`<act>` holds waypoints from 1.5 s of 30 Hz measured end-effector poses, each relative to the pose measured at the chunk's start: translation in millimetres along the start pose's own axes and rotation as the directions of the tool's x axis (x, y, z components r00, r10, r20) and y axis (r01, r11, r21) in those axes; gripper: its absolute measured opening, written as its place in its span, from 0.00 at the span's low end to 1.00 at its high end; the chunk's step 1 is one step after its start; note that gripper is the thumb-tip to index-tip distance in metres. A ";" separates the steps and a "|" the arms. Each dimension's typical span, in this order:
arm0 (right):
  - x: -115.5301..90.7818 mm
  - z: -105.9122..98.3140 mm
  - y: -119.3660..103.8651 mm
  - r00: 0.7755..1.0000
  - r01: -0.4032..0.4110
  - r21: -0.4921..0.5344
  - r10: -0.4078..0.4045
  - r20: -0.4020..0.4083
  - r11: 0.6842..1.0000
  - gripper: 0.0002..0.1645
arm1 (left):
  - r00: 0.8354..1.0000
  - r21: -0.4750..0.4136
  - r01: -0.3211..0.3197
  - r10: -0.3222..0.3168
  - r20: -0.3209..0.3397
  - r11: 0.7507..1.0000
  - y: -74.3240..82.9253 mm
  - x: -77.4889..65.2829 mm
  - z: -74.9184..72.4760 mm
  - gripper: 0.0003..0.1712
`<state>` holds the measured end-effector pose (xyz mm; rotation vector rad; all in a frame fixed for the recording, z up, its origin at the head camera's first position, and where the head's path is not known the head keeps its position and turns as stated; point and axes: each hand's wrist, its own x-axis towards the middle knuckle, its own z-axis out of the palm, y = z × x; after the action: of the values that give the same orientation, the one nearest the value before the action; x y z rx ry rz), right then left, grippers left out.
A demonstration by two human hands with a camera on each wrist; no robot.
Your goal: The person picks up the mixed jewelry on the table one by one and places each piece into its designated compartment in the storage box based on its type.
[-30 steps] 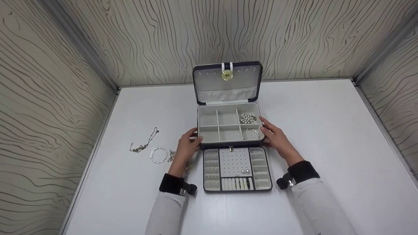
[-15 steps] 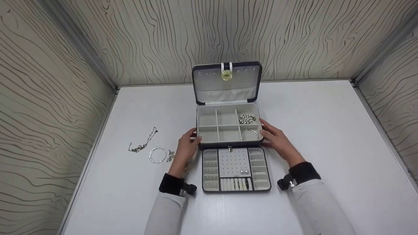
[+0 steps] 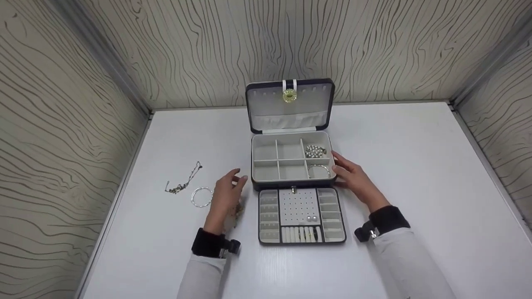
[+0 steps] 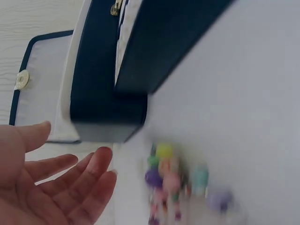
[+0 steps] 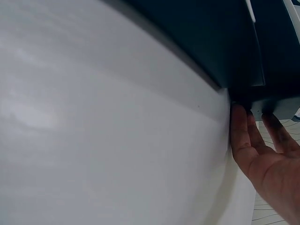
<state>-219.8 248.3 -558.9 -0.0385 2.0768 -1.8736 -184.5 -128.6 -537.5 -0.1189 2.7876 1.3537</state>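
A dark navy jewelry box [image 3: 291, 184] with a pale, divided inside stands with its lid [image 3: 290, 112] raised. A pearl string [image 3: 315, 151] lies in its back right compartment and a bangle [image 3: 318, 166] in the front right one. My right hand [image 3: 354, 180] touches the box's right side; in the right wrist view its fingertips press on the dark wall. My left hand [image 3: 225, 193] hovers just off the left side, fingers loosely bent and holding nothing. Colorful beaded jewelry [image 4: 166, 173], blurred, lies beside it on the table.
In front of the box sits a jewelry tray [image 3: 299, 207] with pearl studs [image 3: 311, 218] and several rings [image 3: 307, 235]. A chain necklace [image 3: 179, 188] and a twisted silver bangle [image 3: 202, 197] lie on the white table [image 3: 137, 245] to the left. Patterned panels [image 3: 266, 45] enclose the table.
My left hand has let go of the box's left side and moved left and slightly toward me. The right hand stays at the box, which has hardly moved.
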 end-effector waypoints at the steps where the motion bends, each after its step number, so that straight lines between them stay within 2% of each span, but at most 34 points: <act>1: -0.1 -0.3 -0.2 1.000 0.000 -0.002 0.000 0.001 1.000 0.36 | 1.000 0.025 0.001 0.000 -0.021 1.000 -2.9 -1.8 -5.6 0.29; 5: -0.1 -2.3 -0.8 1.000 -0.005 -0.006 0.005 0.005 1.000 0.36 | 0.995 0.133 0.035 -0.022 -0.094 0.990 -16.9 -8.7 -29.8 0.30; 9: -0.1 -4.6 -1.2 1.000 -0.009 -0.008 0.010 0.002 1.000 0.36 | 0.986 0.252 0.100 -0.062 -0.152 0.963 -33.2 -14.0 -48.6 0.32; 15: -1.3 -5.4 -0.5 1.000 0.000 -0.024 0.000 -0.008 1.000 0.36 | 0.970 0.397 0.235 -0.187 -0.156 0.887 -51.8 -19.9 -57.5 0.44; 17: -1.5 -4.9 0.0 1.000 0.004 -0.024 -0.004 -0.009 1.000 0.36 | 0.965 0.411 0.259 -0.215 -0.151 0.874 -54.8 -20.8 -56.7 0.47; 22: -1.7 -3.3 1.0 1.000 0.008 -0.025 -0.009 -0.008 1.000 0.36 | 0.964 0.409 0.264 -0.222 -0.148 0.873 -60.0 -20.3 -51.5 0.44; 27: -2.3 -3.7 0.7 1.000 0.001 -0.013 -0.001 -0.008 1.000 0.37 | 0.970 0.433 0.237 -0.188 -0.153 0.870 -62.7 -17.8 -48.1 0.39; 36: -2.7 -1.7 -1.0 1.000 -0.006 -0.022 0.006 -0.007 1.000 0.37 | 0.972 0.460 0.224 -0.165 -0.165 0.859 -62.1 -15.9 -48.1 0.28; 45: 0.1 0.1 1.2 1.000 -0.002 -0.030 0.002 -0.005 1.000 0.37 | 0.974 0.473 0.219 -0.160 -0.162 0.854 -60.9 -16.9 -50.1 0.24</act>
<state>-219.6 248.3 -560.0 -0.0389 2.1078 -1.8433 -162.6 -204.6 -553.0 -0.4526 3.0135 0.5858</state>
